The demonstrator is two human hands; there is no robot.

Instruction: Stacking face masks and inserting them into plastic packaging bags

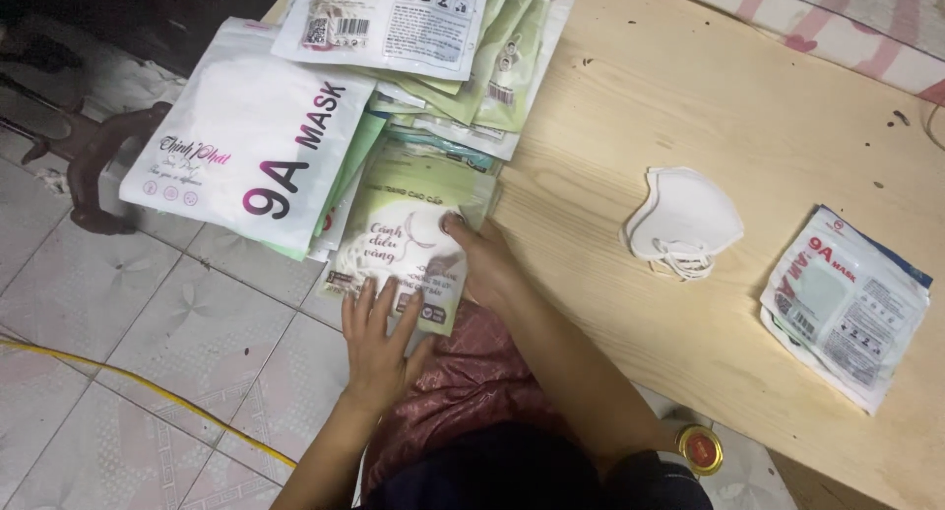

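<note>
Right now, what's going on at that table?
A person seated at the edge of a wooden table has both hands on a pale green mask pouch at the front of a pile of pouches. The left hand lies flat on its lower edge; the right hand presses its right side. A large white pouch hangs over the table's edge. A loose white mask lies mid-table, apart from the hands, and a small stack of pouches sits further right.

Both forearms bare, no sleeves. Left hand (377, 338) and right hand (489, 264) ungloved, no rings visible. Dark top, patterned maroon garment (463, 392) beneath the hands.
</note>
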